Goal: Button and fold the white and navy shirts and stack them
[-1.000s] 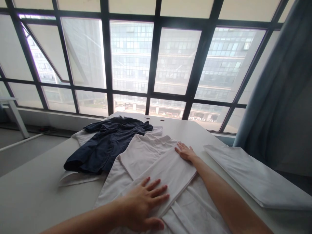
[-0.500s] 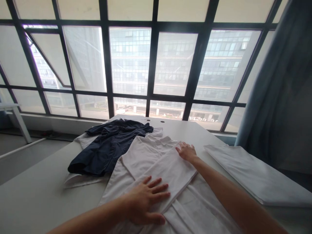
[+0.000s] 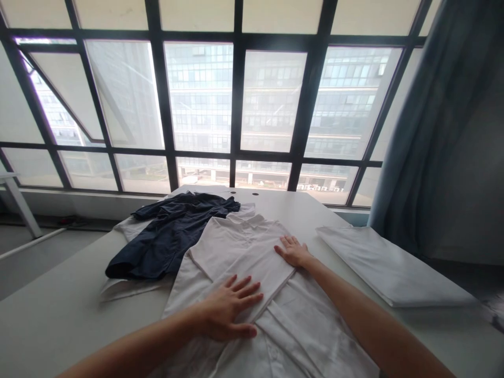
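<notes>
Here the left hand (image 3: 226,310) is laid palm down, fingers fanned wide, thumb stretched to the right, on the white shirt (image 3: 236,252), which is spread front up over the near middle of the table (image 3: 51,278). Farther off, the right hand (image 3: 292,252) is placed flat by the shirt's right edge, fingers slightly parted, its forearm slanted in from the near right. Beneath both, a long sleeve (image 3: 271,270) is folded diagonally over the smooth fabric, soft creases formed nearer. At left, a wrinkled navy shirt (image 3: 169,231) is seen, crumpled over pale cloth (image 3: 129,289); at right, a white folded garment (image 3: 386,270) is laid flat, crisply edged.
</notes>
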`<state>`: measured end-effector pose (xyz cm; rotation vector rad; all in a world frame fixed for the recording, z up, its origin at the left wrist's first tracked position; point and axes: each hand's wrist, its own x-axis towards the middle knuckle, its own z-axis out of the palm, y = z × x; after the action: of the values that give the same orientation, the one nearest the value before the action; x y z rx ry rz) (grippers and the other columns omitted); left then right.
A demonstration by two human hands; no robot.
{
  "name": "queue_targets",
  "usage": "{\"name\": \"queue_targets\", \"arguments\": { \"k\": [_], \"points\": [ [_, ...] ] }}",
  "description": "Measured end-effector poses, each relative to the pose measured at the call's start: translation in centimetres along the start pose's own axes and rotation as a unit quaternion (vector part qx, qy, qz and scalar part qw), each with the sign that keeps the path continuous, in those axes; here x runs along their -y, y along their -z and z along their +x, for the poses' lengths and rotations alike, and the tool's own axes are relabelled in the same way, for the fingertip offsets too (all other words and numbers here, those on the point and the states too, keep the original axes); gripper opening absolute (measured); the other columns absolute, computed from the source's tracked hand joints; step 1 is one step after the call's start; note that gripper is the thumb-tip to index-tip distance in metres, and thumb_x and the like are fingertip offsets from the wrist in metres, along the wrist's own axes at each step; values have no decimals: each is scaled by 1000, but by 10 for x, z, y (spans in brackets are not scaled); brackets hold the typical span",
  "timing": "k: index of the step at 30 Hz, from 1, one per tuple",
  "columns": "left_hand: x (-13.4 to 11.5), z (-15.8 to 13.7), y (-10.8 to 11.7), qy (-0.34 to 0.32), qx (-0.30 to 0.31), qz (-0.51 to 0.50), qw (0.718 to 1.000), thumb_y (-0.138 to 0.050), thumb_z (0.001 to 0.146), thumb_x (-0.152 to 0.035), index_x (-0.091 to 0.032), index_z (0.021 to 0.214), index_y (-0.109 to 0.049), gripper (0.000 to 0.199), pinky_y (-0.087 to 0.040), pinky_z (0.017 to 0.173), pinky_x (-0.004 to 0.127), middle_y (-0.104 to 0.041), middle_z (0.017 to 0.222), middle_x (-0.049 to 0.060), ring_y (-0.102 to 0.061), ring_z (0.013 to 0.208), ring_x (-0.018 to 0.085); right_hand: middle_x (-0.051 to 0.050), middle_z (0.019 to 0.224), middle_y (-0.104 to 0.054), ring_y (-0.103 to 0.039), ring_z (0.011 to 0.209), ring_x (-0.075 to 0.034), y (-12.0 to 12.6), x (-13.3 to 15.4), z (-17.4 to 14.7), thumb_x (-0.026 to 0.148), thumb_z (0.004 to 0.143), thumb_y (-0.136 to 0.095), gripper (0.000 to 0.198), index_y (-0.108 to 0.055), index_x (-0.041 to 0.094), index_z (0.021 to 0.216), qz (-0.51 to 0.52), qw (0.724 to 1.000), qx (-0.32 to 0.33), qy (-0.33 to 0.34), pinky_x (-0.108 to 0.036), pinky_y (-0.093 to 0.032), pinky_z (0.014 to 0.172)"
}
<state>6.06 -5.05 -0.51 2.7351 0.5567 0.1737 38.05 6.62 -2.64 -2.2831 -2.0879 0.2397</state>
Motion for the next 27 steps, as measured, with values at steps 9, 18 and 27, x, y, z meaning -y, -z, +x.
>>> {"name": "queue_targets", "arguments": {
  "k": [9, 18, 27],
  "points": [
    [83, -3, 45, 319, -221, 55, 920, -51, 94, -40, -17, 118, -68, 37, -37, 110, 36, -63, 132, 12, -55, 125, 26, -17, 158, -29, -27, 145, -33, -3, -22, -38, 68, 93, -30, 81, -37, 11, 150, -39, 999, -26, 5, -48, -27, 114],
    [155, 29, 71, 468, -185, 34, 863, -53, 92, -42, -13, 111, -67, 37, -47, 81, 27, -70, 117, 15, -66, 106, 26, -20, 112, -71, -66, 109, -31, 35, -40, -7, 56, 92, -46, 54, -74, 12, 103, -6, 999, -30, -42, -37, -50, 88],
    [191, 93, 90, 517, -216, 11, 828, -51, 93, -41, -9, 112, -67, 41, -47, 84, 31, -65, 124, 22, -62, 115, 31, -21, 122, -67, -64, 113, -29, 40, -47, 51, 43, 89, -54, 44, -70, 11, 114, 65, 985, -94, -131, -33, -50, 84]
  ]
}}
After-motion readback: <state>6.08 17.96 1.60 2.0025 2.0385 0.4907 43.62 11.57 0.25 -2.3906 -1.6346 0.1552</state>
